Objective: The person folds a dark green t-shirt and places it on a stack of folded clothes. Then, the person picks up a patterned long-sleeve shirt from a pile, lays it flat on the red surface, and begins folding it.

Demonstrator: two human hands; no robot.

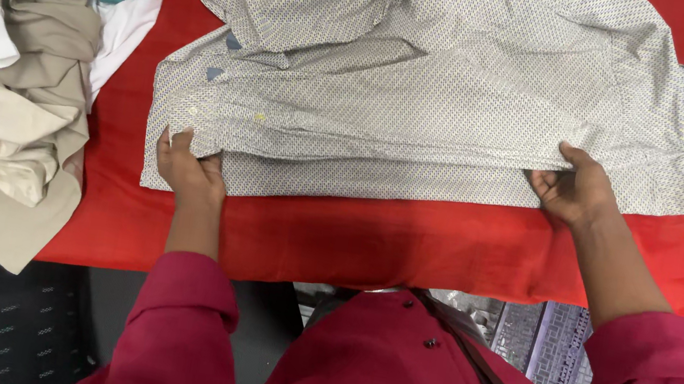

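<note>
Patterned shirt (428,97) on red cloth (371,241): left hand (190,171), right hand (575,189) fingers pinch folded edge.

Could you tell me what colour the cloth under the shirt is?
Bright red cloth, clearest in the head view.

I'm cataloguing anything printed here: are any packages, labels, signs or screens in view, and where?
None show: no package, label, sign or screen. Only a patterned grey shirt on the red cloth, gripped along its near fold by the left hand and right hand.
</note>
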